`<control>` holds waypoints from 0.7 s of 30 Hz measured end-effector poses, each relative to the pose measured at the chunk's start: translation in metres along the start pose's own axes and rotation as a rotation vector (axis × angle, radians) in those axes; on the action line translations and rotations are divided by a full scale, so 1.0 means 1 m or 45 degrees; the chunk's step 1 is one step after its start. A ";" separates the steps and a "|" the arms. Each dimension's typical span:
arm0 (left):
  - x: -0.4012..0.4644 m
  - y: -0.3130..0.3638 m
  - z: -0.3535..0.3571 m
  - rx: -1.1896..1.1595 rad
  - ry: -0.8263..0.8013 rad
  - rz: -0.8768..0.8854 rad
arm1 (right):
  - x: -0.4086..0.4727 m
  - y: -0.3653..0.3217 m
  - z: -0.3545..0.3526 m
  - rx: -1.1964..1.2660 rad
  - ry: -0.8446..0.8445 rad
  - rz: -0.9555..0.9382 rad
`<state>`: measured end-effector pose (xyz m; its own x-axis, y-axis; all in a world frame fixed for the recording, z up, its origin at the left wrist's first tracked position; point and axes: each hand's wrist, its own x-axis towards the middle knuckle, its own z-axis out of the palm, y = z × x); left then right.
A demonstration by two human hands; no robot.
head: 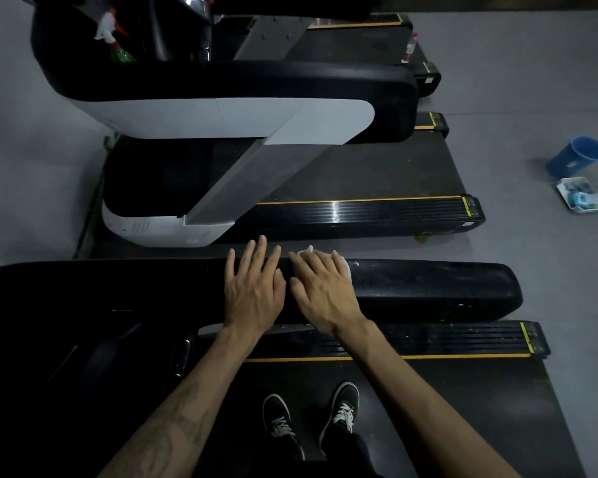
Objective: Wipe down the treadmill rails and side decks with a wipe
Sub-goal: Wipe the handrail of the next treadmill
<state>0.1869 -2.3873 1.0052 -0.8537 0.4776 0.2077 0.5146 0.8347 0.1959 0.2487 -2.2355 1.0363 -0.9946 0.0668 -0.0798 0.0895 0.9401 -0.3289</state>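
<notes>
The wipe (342, 267) is pinned flat on top of the black rail (428, 291), under the right hand (321, 288); only white edges are seen, one past the fingertips at the far side and one at the hand's right edge. The right fingers (306, 267) are laid out nearly straight and close together, pressing down on the wipe rather than curled round it. The rail's long axis runs left to right across the view, and the fingers are set across it, pointing away from the person. Most of the unwiped-looking length, speckled with pale marks, lies to the right of the wipe toward the rounded end, so a stroke along the axis to the right is judged likely. The left hand (254, 288) is rested flat on the same rail just beside the right hand, fingers spread, nothing held; it is farther from the wipe. The side deck (463, 339) with its yellow stripe lies below the rail, nearer the person, not yet touched by either hand. Black shoes (339, 408) are seen on the belt (463, 408). A second treadmill (359, 215) stands beyond, and a blue bucket (575, 155) and tray (580, 194) are well apart on the floor (532, 81).
</notes>
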 end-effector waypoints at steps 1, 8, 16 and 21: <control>0.000 0.000 0.000 0.016 0.000 0.001 | 0.005 -0.001 -0.001 0.026 -0.028 0.007; 0.000 0.000 -0.001 0.036 0.004 0.012 | 0.019 0.009 -0.014 -0.103 -0.100 0.147; 0.002 0.006 -0.001 0.065 -0.010 -0.040 | 0.013 -0.012 -0.009 -0.096 -0.047 0.180; 0.001 0.004 -0.002 0.038 0.001 -0.022 | 0.016 0.018 -0.019 -0.130 -0.097 0.165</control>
<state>0.1878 -2.3843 1.0083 -0.8624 0.4625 0.2055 0.4970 0.8507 0.1709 0.2329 -2.2112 1.0466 -0.9678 0.1676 -0.1878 0.2069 0.9546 -0.2142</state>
